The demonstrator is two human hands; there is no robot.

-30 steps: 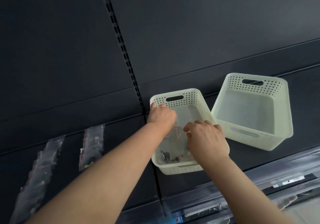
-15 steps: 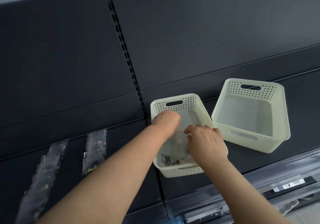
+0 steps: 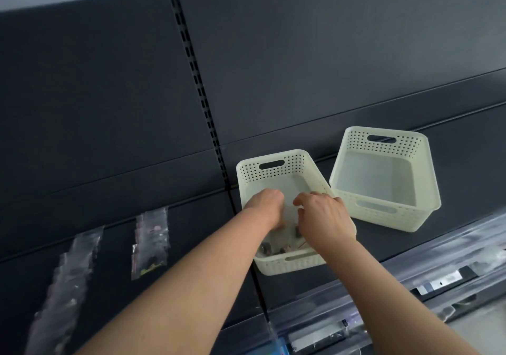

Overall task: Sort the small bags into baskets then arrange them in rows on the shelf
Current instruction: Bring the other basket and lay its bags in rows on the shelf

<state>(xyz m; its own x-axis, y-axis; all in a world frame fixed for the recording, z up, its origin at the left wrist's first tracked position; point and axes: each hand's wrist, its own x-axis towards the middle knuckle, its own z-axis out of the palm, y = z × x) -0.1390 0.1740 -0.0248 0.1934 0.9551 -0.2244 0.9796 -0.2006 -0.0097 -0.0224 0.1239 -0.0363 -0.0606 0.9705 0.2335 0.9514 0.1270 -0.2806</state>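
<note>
A cream perforated basket [image 3: 273, 164] stands on the dark shelf [image 3: 451, 168], and both my hands are down inside it. My left hand [image 3: 267, 206] reaches in knuckles up, its fingertips hidden among the small clear bags [image 3: 269, 249] at the basket's near end. My right hand [image 3: 325, 217] hovers beside it with fingers curled downward over a dark-filled bag [image 3: 297, 231]; whether either hand grips a bag is hidden. A second cream basket [image 3: 383, 141] sits to the right, with nothing visible inside. Two rows of clear bags lie on the shelf at left, a short row [image 3: 149, 242] and a long row [image 3: 65, 280].
A slotted upright [image 3: 202, 102] runs up the dark back panel. Below the shelf's front edge is a clear plastic label strip [image 3: 438, 283], and a lower shelf holds more clear packets [image 3: 451, 311].
Both hands have moved deeper toward the near end of the basket. The small clear bag seen between them earlier is no longer visible. The camera view has tilted up slightly.
</note>
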